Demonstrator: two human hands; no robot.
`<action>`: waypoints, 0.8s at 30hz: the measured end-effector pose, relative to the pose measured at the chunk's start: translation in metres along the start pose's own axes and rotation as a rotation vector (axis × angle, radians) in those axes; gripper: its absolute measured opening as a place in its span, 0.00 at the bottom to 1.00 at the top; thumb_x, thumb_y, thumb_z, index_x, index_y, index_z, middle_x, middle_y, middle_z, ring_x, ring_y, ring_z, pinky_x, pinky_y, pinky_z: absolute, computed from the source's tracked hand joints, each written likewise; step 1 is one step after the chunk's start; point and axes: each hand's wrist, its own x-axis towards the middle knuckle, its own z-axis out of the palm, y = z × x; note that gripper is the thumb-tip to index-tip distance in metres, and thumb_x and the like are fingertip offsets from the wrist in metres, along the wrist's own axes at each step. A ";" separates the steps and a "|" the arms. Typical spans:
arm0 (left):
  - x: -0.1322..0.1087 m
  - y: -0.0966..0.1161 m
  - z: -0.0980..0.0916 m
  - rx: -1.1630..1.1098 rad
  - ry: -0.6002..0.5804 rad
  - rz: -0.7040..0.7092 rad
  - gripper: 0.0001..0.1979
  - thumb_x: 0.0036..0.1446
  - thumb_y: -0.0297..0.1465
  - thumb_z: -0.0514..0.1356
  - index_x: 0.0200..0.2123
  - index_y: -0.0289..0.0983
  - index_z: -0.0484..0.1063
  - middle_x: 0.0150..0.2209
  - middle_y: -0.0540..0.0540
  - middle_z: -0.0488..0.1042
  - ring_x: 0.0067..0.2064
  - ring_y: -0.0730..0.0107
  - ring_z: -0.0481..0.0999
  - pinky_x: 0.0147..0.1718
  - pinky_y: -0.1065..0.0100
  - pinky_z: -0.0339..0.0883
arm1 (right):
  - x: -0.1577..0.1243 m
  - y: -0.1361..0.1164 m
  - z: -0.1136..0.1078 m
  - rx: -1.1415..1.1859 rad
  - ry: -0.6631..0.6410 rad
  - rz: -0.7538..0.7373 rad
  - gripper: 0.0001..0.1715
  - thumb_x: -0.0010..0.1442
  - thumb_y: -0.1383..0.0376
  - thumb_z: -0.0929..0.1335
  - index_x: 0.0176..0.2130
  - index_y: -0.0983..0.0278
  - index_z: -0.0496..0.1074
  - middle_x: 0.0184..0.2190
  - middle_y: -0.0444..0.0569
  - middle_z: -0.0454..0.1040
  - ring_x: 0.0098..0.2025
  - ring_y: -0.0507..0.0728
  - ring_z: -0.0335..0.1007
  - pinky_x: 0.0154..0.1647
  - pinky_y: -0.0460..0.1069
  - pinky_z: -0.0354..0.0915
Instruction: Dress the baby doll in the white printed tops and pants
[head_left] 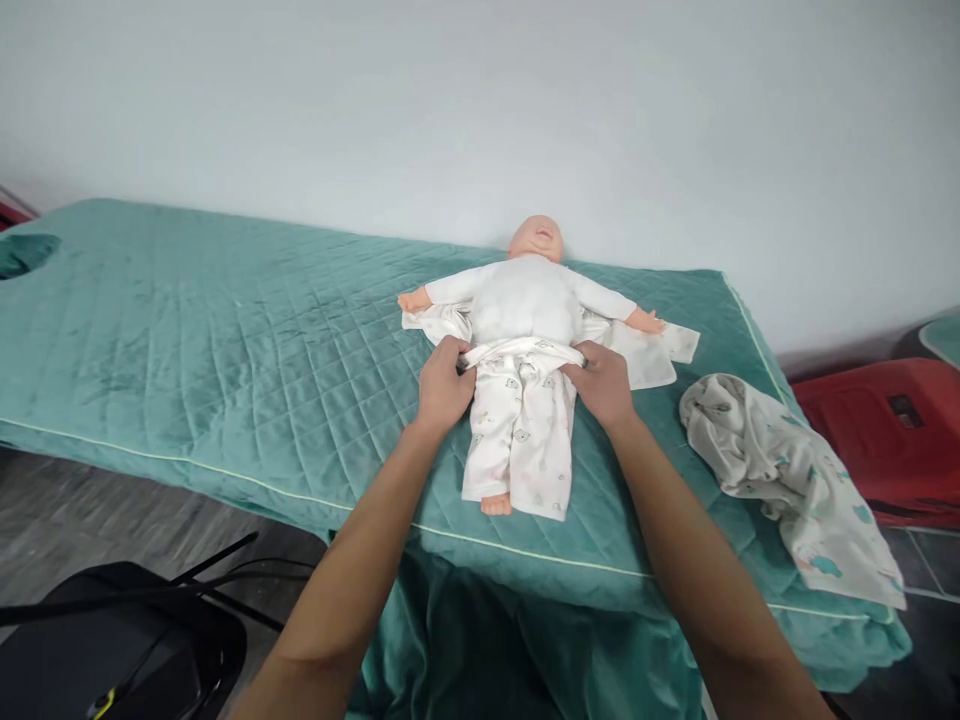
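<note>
At the far left, a hole with a dark green lining (28, 256) opens in the quilted green cover (225, 320), which spreads over a long bed pushed against a pale wall (480, 110). Below it, on grey wood-look flooring (67, 495), sits a black object with straps (142, 620), partly cut off by the lower edge of the view.

Moving right, the left hand (445, 388) pinches one side of the waistband of a pair of white printed pants (517, 430), thumb and fingers closed on the fabric. The pants are on the legs of a baby doll (527, 300), which lies on its back near the right end of the bed, its head toward the wall and both arms stretched out sideways. The waistband crosses just below its white cloth belly, and one foot (496, 504) pokes out of the left-hand pant leg. The right hand (602, 382) mirrors the other, gripping the opposite side of the waistband between thumb and fingers, so the band runs taut from hand to hand.

A white garment (649, 355) lies spread beneath the doll (its sleeves reach out on both sides). Further right, a crumpled printed cloth (787, 480) trails over the bed's corner, and beyond it stands a red case-like object (885, 420)
</note>
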 end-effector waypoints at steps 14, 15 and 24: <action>-0.012 -0.009 0.005 -0.223 -0.029 0.044 0.20 0.49 0.18 0.55 0.44 0.40 0.70 0.43 0.47 0.74 0.42 0.66 0.72 0.39 0.67 0.65 | -0.044 -0.023 -0.001 0.135 -0.134 0.127 0.16 0.53 0.54 0.68 0.24 0.61 0.66 0.20 0.40 0.62 0.27 0.52 0.57 0.29 0.48 0.53; -0.011 -0.009 0.004 -0.246 -0.036 0.039 0.19 0.48 0.17 0.55 0.42 0.40 0.70 0.42 0.48 0.74 0.41 0.67 0.71 0.38 0.67 0.65 | -0.044 -0.024 0.000 0.145 -0.139 0.142 0.15 0.54 0.54 0.69 0.25 0.62 0.67 0.21 0.40 0.63 0.27 0.52 0.57 0.29 0.47 0.54; -0.025 0.001 -0.008 -0.410 -0.052 0.041 0.10 0.44 0.18 0.55 0.28 0.38 0.69 0.30 0.52 0.66 0.32 0.71 0.65 0.32 0.69 0.57 | -0.035 -0.017 0.000 0.241 -0.081 0.249 0.13 0.52 0.55 0.71 0.29 0.61 0.70 0.23 0.38 0.66 0.29 0.52 0.59 0.31 0.47 0.55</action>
